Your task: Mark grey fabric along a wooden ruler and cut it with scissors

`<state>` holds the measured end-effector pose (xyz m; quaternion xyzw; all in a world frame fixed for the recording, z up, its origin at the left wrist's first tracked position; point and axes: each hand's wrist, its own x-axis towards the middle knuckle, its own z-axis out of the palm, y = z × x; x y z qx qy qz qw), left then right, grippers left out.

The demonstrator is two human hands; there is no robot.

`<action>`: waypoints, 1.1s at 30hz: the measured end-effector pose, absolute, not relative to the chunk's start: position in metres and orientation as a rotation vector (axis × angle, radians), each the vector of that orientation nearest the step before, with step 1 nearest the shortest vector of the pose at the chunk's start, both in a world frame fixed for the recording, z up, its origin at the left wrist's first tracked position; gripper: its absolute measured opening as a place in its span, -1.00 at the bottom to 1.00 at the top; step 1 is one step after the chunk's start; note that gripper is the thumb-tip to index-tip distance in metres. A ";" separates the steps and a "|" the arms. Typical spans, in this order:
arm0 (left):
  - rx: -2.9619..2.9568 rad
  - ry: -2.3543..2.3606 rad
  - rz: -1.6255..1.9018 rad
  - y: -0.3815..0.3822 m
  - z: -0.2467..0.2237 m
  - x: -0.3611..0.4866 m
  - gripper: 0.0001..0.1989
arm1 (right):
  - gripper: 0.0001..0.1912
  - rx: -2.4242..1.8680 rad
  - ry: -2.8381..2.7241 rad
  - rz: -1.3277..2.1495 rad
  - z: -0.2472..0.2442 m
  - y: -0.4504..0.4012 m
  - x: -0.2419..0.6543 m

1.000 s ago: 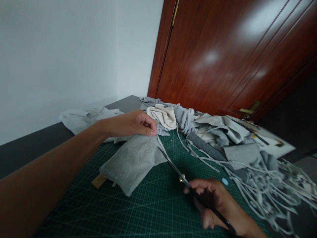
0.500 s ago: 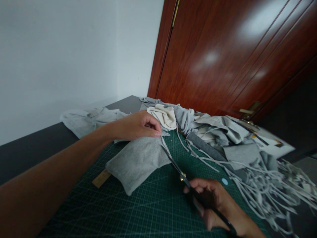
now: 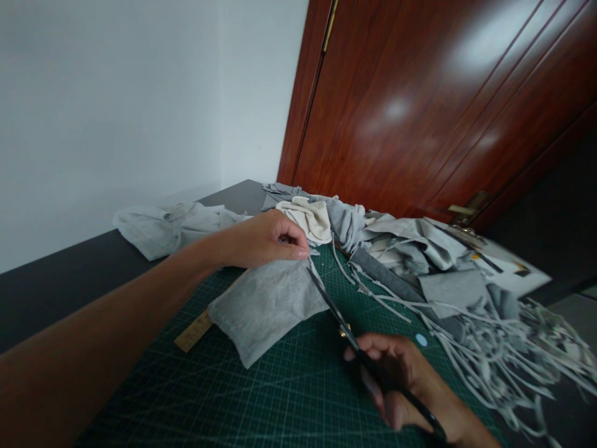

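My left hand pinches the far corner of a folded grey cloth that lies on a green cutting mat. My right hand grips black scissors by the handles. The blades run along the cloth's right edge, with the tips just below my left fingertips. A thin grey strip hangs off that edge beside the blades.
A wooden ruler pokes out from under the cloth on the left. Heaps of grey and cream fabric and several cut strips fill the right side. More grey cloth lies far left. A brown door stands behind the table.
My left hand and the grey cloth have shifted to the right, baring more of the ruler. The scissor blades have advanced along the cloth's edge toward my left fingers.
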<state>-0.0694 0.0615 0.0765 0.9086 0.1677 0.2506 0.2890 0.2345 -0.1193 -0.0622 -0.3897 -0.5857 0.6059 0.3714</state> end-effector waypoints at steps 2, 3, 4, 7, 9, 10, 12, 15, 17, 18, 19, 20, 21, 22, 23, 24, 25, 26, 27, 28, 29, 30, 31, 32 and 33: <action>2.422 0.460 0.662 0.061 0.077 -0.069 -0.82 | -0.04 -0.998 -1.513 1.530 -0.062 -0.120 0.234; 2.420 0.462 0.658 0.061 0.077 -0.069 -0.82 | -0.04 -0.995 -1.517 1.520 -0.062 -0.120 0.233; 2.419 0.460 0.655 0.061 0.076 -0.068 -0.82 | -0.05 -0.993 -1.519 1.514 -0.061 -0.120 0.233; 2.421 0.451 0.660 0.061 0.075 -0.068 -0.80 | -0.08 -0.999 -1.510 1.539 -0.059 -0.119 0.232; 2.423 0.449 0.665 0.062 0.075 -0.068 -0.79 | -0.10 -1.015 -1.492 1.568 -0.058 -0.119 0.231; 2.422 0.450 0.669 0.063 0.074 -0.068 -0.78 | -0.12 -1.030 -1.485 1.582 -0.057 -0.119 0.231; 2.417 0.452 0.674 0.064 0.074 -0.069 -0.78 | -0.20 -1.069 -1.473 1.589 -0.056 -0.120 0.231; 2.409 0.454 0.680 0.065 0.073 -0.069 -0.77 | -0.29 -1.095 -1.469 1.593 -0.058 -0.120 0.232; 2.406 0.458 0.680 0.065 0.072 -0.069 -0.77 | -0.27 -1.088 -1.459 1.602 -0.062 -0.120 0.234; 2.405 0.460 0.680 0.066 0.072 -0.069 -0.77 | -0.26 -1.092 -1.449 1.610 -0.065 -0.120 0.235; 2.404 0.462 0.680 0.066 0.071 -0.069 -0.77 | -0.25 -1.098 -1.439 1.615 -0.068 -0.119 0.237; 2.404 0.464 0.678 0.066 0.071 -0.069 -0.77 | -0.24 -1.106 -1.435 1.620 -0.070 -0.119 0.238; 2.403 0.466 0.677 0.065 0.071 -0.069 -0.77 | -0.23 -1.110 -1.433 1.624 -0.073 -0.119 0.239; 2.402 0.468 0.676 0.065 0.071 -0.069 -0.77 | -0.22 -1.109 -1.431 1.624 -0.074 -0.119 0.240; 2.401 0.471 0.676 0.065 0.071 -0.068 -0.77 | -0.21 -1.104 -1.434 1.621 -0.074 -0.119 0.240; 2.399 0.474 0.676 0.065 0.071 -0.068 -0.77 | -0.20 -1.096 -1.442 1.615 -0.073 -0.120 0.240; 2.397 0.475 0.675 0.065 0.071 -0.068 -0.77 | -0.20 -1.090 -1.449 1.607 -0.071 -0.120 0.239; 2.395 0.476 0.674 0.065 0.071 -0.068 -0.77 | -0.21 -1.087 -1.457 1.600 -0.069 -0.121 0.238; 2.393 0.477 0.672 0.065 0.071 -0.069 -0.77 | -0.23 -1.084 -1.467 1.595 -0.066 -0.121 0.236; 2.392 0.478 0.670 0.066 0.071 -0.069 -0.77 | -0.25 -1.079 -1.477 1.593 -0.063 -0.122 0.235; 2.390 0.480 0.668 0.066 0.071 -0.069 -0.77 | -0.27 -1.072 -1.481 1.595 -0.061 -0.122 0.234; 2.389 0.482 0.666 0.066 0.070 -0.069 -0.77 | -0.28 -1.066 -1.482 1.598 -0.059 -0.122 0.233; 2.388 0.484 0.664 0.066 0.070 -0.069 -0.77 | -0.29 -1.061 -1.481 1.602 -0.058 -0.122 0.232; 2.387 0.485 0.663 0.066 0.070 -0.069 -0.77 | -0.30 -1.061 -1.480 1.604 -0.057 -0.122 0.232; 2.385 0.486 0.663 0.066 0.070 -0.069 -0.77 | -0.30 -1.063 -1.479 1.604 -0.057 -0.122 0.231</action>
